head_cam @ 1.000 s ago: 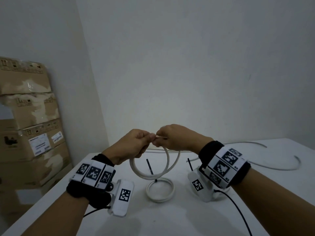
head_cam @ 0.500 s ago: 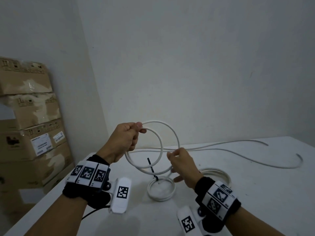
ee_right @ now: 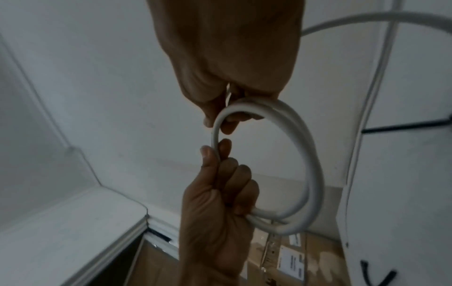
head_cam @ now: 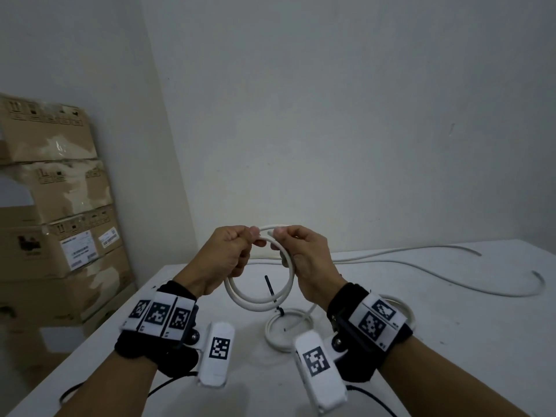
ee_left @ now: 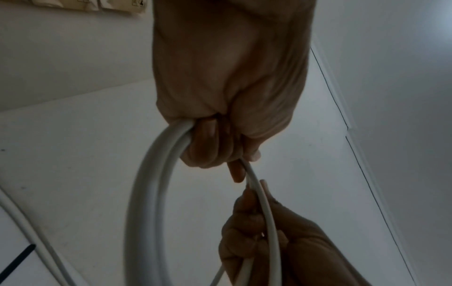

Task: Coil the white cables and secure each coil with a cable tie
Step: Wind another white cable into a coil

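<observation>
The stretch of white cable (head_cam: 261,302) inside the left hand (head_cam: 224,254) is covered by its curled fingers, and the part passing through the right hand (head_cam: 304,257) is likewise concealed. The finished coil (head_cam: 278,329) on the counter (head_cam: 451,326) is partly blocked by the right wrist camera (head_cam: 319,362). A second coil (head_cam: 406,311) is mostly hidden behind the right wrist band. The cardboard boxes (head_cam: 54,206) are cut off at the left edge, their labels too small to be read
</observation>
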Available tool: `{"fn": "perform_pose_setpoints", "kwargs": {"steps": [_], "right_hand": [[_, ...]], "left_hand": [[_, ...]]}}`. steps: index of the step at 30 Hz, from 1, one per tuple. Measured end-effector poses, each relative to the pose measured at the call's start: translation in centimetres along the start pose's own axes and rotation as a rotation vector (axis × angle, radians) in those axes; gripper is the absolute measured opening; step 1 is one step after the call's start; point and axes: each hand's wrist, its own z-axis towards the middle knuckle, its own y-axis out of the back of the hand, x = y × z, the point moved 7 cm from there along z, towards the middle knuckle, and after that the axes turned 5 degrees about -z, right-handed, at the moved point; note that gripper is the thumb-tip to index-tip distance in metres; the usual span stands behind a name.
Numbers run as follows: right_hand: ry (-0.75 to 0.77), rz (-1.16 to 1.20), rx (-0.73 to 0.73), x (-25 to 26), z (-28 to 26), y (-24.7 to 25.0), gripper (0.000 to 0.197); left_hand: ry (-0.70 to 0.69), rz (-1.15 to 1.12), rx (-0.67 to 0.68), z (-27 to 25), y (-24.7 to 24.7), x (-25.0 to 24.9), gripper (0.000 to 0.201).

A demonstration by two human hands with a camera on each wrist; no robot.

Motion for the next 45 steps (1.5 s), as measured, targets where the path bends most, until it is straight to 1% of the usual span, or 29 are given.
{"fn": "perform_pose_setpoints", "kwargs": {"steps": [2, 6, 8, 10, 12, 14, 16, 21, 23, 27, 30, 32, 34, 36, 38, 39, 42, 44, 45], "right_hand": [[0.045, -0.071, 0.022, 0.3, -0.1, -0.2, 0.013], [0.085, -0.272, 0.016, 0.4, 0.0, -0.3, 0.014], [0.148, -0.381, 0.022, 0.6, -0.2, -0.5, 0.013], [0.207, -0.505, 0.036, 0.7, -0.6, -0.7, 0.015], [0.224, -0.592, 0.056, 0.5, -1.0, -0.8, 0.022], [0.18, -0.564, 0.074, -0.3, -1.3, -0.8, 0.032], [0.129, -0.482, 0.063, -0.8, -1.2, -0.5, 0.035], [0.141, -0.464, 0.056, -0.3, -0.8, -0.1, 0.021], [0.129, -0.466, 0.061, -0.3, -0.7, 0.1, 0.017], [0.107, -0.555, 0.111, -0.2, -0.4, 0.4, 0.02], [0.142, -0.652, 0.166, 0.3, -0.4, 0.2, 0.018], [0.194, -0.789, 0.228, 0.5, -0.5, -0.2, 0.017], [0.254, -0.902, 0.288, 0.5, -0.7, -0.7, 0.017], [0.279, -0.916, 0.306, 0.4, -0.8, -0.9, 0.016], [0.288, -0.92, 0.319, 0.4, -0.8, -0.9, 0.013], [0.284, -0.93, 0.33, 0.4, -0.7, -0.9, 0.012], [0.26, -0.943, 0.375, 0.2, -0.8, -1.0, 0.013], [0.263, -0.965, 0.384, 0.3, -0.8, -1.2, 0.021], [0.289, -1.024, 0.375, 0.4, -0.8, -1.2, 0.028]], "left_hand": [[-0.011, 0.026, -0.003, 0.0, 0.0, 0.1, 0.033], [-0.057, 0.075, -0.032, 0.0, 0.2, 0.1, 0.031], [-0.066, 0.061, -0.052, -0.1, 0.3, 0.2, 0.03], [-0.063, 0.047, -0.079, -0.2, 0.5, 0.5, 0.03], [-0.052, 0.027, -0.125, -0.2, 0.8, 0.8, 0.03], [-0.053, 0.016, -0.163, -0.2, 1.0, 1.2, 0.031], [-0.058, 0.031, -0.176, -0.3, 0.9, 1.3, 0.031], [-0.072, 0.031, -0.193, -0.4, 0.9, 1.4, 0.03], [-0.065, 0.033, -0.184, -0.5, 0.9, 1.5, 0.031], [0.016, 0.022, -0.113, -0.8, 0.3, 2.0, 0.029], [0.073, -0.004, -0.022, -1.3, -0.2, 2.2, 0.03], [0.099, 0.016, 0.037, -1.5, -0.5, 2.2, 0.034], [0.108, 0.071, 0.069, -1.6, -0.7, 2.2, 0.037], [0.102, 0.094, 0.078, -1.8, -0.9, 2.1, 0.04], [0.081, 0.101, 0.086, -2.0, -1.2, 2.1, 0.05], [0.083, 0.109, 0.093, -2.1, -1.3, 2.2, 0.051], [0.108, 0.156, 0.133, -2.4, -1.5, 2.4, 0.033], [0.1, 0.175, 0.133, -2.3, -1.3, 2.5, 0.032], [0.089, 0.169, 0.125, -2.3, -1.1, 2.5, 0.032]]}}
